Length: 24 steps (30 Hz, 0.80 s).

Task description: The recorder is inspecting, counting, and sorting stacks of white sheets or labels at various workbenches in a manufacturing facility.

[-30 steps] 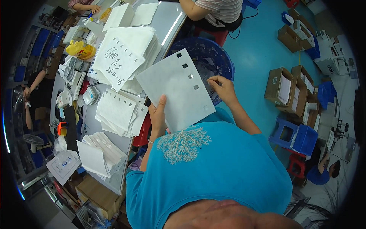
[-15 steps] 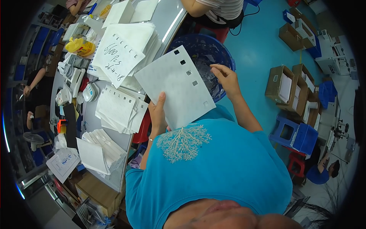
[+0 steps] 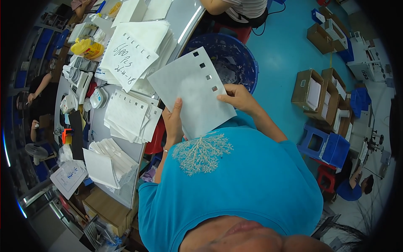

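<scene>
The punched sheet (image 3: pixel 193 94) looks like matt, smooth white paper; the bench (image 3: pixel 184 17) is glossy grey, the bin (image 3: pixel 235 59) blue woven plastic.

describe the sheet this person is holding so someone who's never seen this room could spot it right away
Start at the long grey table on the left, heaped with white paper stacks. Just right of it, above the round blue bin, the left hand and right hand hold a single sheet. Unlike the stacked ones, it is lifted off the table, pale grey, with four small square holes along one edge.
</scene>
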Each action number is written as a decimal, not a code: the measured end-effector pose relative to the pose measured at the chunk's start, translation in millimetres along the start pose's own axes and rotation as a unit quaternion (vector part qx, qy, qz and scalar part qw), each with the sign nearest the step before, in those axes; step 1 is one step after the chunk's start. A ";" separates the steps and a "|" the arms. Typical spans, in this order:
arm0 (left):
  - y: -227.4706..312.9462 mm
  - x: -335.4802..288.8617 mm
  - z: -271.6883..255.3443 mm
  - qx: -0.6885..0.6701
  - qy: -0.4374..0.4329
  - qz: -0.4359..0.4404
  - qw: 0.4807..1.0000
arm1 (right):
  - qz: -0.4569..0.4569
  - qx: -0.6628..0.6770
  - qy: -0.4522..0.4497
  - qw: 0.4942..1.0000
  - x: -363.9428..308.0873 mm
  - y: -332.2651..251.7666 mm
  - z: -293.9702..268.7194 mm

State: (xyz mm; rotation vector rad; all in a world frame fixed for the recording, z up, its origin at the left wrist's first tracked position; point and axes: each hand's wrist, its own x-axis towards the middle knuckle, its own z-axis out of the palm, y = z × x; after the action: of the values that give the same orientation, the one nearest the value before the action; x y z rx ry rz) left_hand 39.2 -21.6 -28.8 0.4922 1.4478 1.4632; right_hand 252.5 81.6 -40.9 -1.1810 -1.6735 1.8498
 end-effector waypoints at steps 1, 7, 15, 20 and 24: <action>-1.4 -0.2 -1.3 -0.015 0.009 0.000 1.000 | -0.009 0.073 -0.034 0.997 -2.6 -0.7 -1.1; -2.1 -4.8 1.5 0.015 -0.003 0.017 1.000 | -0.009 -0.017 0.000 1.000 -0.5 18.5 4.2; -7.2 -5.9 -1.5 -0.023 0.005 0.002 1.000 | 0.062 0.149 -0.057 0.985 -8.7 10.5 -5.1; -7.7 -10.1 2.6 -0.054 0.013 -0.006 0.998 | 0.097 0.367 -0.223 0.898 -1.3 35.2 -23.7; -13.4 -9.2 -3.0 -0.040 0.031 0.023 0.998 | -0.012 0.193 -0.023 0.981 1.8 36.1 -2.4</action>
State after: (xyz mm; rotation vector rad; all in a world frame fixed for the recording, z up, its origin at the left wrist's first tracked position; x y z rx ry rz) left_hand 45.4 -33.4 -38.6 0.4361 1.4282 1.5790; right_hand 262.5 76.6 -75.5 -0.9546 -1.2617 2.0785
